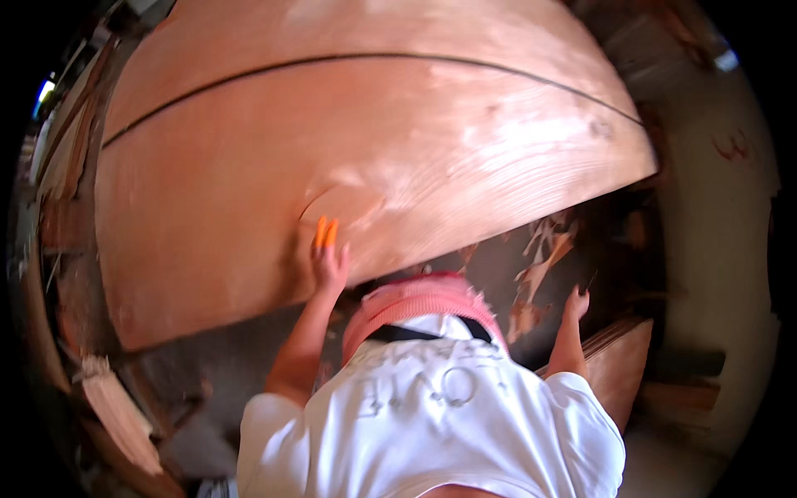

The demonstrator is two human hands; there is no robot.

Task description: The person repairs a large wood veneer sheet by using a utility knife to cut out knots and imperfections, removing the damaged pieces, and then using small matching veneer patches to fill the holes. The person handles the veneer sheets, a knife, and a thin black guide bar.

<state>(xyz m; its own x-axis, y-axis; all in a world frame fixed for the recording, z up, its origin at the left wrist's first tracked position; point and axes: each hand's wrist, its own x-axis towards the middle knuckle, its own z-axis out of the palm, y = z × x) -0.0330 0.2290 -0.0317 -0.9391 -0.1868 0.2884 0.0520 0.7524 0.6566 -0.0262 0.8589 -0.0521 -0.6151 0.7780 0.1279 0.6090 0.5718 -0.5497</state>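
A broad reddish-brown wood veneer sheet point(216, 191) lies before me, bending in the fisheye view, with a dark curved line point(365, 56) across its far part. My left hand point(330, 259) reaches over its near edge, with orange covers on two fingers. Those fingers are stretched out at the rim of a rounded veneer patch point(344, 203) on the sheet. Out to the right, off the sheet, my right hand point(575, 304) is closed. Something thin and dark sticks up from it, too small and blurred to name.
Torn veneer scraps point(540, 266) lie on the dark floor beyond the sheet's near right edge. A stack of sheets point(618, 365) stands at my right, near a pale upright surface point(714, 216). Split wood pieces point(120, 411) lie at the lower left.
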